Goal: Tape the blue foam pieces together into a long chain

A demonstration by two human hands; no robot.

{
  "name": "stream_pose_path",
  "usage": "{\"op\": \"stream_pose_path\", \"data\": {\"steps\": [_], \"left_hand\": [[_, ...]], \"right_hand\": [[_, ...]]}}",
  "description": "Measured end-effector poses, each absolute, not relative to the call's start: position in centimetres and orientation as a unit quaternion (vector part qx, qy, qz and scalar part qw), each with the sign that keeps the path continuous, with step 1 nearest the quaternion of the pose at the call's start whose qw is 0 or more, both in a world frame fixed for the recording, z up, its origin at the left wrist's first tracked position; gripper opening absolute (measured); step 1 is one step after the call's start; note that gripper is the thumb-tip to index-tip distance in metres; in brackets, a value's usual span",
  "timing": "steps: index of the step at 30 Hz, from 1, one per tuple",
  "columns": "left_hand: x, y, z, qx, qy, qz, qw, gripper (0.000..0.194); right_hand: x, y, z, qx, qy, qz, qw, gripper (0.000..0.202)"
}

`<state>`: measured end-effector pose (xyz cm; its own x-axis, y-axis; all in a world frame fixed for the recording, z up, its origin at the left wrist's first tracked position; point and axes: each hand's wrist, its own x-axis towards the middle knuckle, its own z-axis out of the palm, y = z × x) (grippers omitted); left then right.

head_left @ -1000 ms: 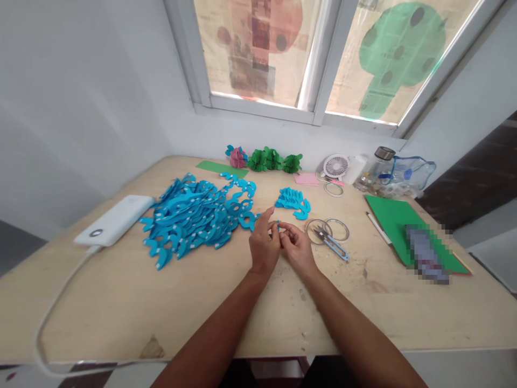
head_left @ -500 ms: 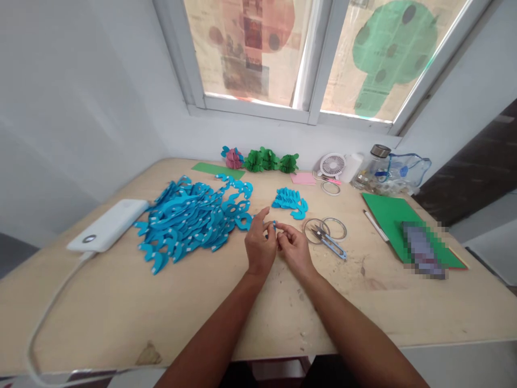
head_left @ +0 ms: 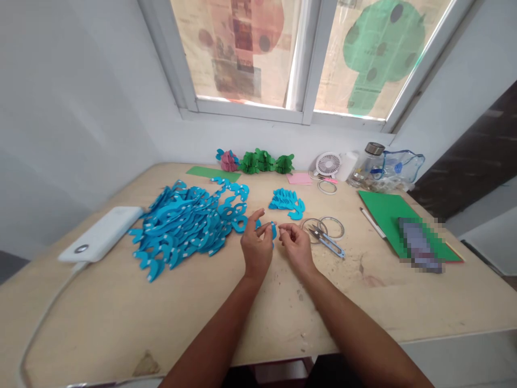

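Between the thumb and fingers of my left hand (head_left: 256, 250) is a curved blue paper piece (head_left: 274, 231), held above the table with its index finger raised. Close by on the right, my right hand (head_left: 297, 247) is pinched and apart from the piece. Whatever its fingertips may hold is too small to make out. To the left lies a large heap of curved blue paper pieces (head_left: 181, 229) with small white patches. Beyond my hands sits a smaller cluster of blue pieces (head_left: 286, 200). Blue-handled snips (head_left: 329, 242) rest over metal rings (head_left: 333, 228) beside my right hand.
A white power bank (head_left: 103, 234) with a cable lies at left. Along the wall stand green paper figures (head_left: 264, 160), a pink one (head_left: 229, 160), a small fan (head_left: 328, 163) and a glass bottle (head_left: 365, 164). Green sheets (head_left: 393, 218) and a pen (head_left: 372, 222) lie at right.
My right hand has drawn slightly away from the left, opening a gap between the fingertips. The blue paper piece in my left hand shows more now. The view has shifted a little.
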<state>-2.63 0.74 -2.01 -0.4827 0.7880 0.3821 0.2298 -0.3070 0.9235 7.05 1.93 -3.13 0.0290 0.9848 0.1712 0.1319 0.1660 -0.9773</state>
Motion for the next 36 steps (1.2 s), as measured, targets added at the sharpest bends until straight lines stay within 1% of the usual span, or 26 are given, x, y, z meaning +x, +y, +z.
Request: {"op": "stream_pose_path", "data": {"steps": [3, 10, 17, 26, 33, 36], "left_hand": [[-2.38, 0.55, -1.92, 0.468, 0.546, 0.66, 0.217, 0.039], [-2.0, 0.09, -1.35, 0.501, 0.572, 0.627, 0.172, 0.029], [-1.94, 0.13, -1.45, 0.482, 0.548, 0.65, 0.213, 0.031], [-2.06, 0.39, -1.69, 0.433, 0.504, 0.684, 0.301, 0.037], [-2.2, 0.47, -1.87, 0.426, 0.515, 0.684, 0.291, 0.037], [-2.28, 0.76, -2.08, 0.405, 0.502, 0.697, 0.315, 0.039]], "right_hand": [[7.0, 1.93, -2.99, -0.491, -0.572, 0.415, 0.508, 0.019], [6.87, 2.03, -3.07, -0.471, -0.547, 0.457, 0.52, 0.022], [6.81, 2.15, -3.33, -0.471, -0.534, 0.459, 0.531, 0.018], [6.87, 1.93, -3.05, -0.465, -0.544, 0.457, 0.528, 0.018], [6.76, 1.8, -2.91, -0.463, -0.548, 0.463, 0.521, 0.018], [6.71, 1.7, -2.57, -0.464, -0.545, 0.462, 0.524, 0.018]]}}
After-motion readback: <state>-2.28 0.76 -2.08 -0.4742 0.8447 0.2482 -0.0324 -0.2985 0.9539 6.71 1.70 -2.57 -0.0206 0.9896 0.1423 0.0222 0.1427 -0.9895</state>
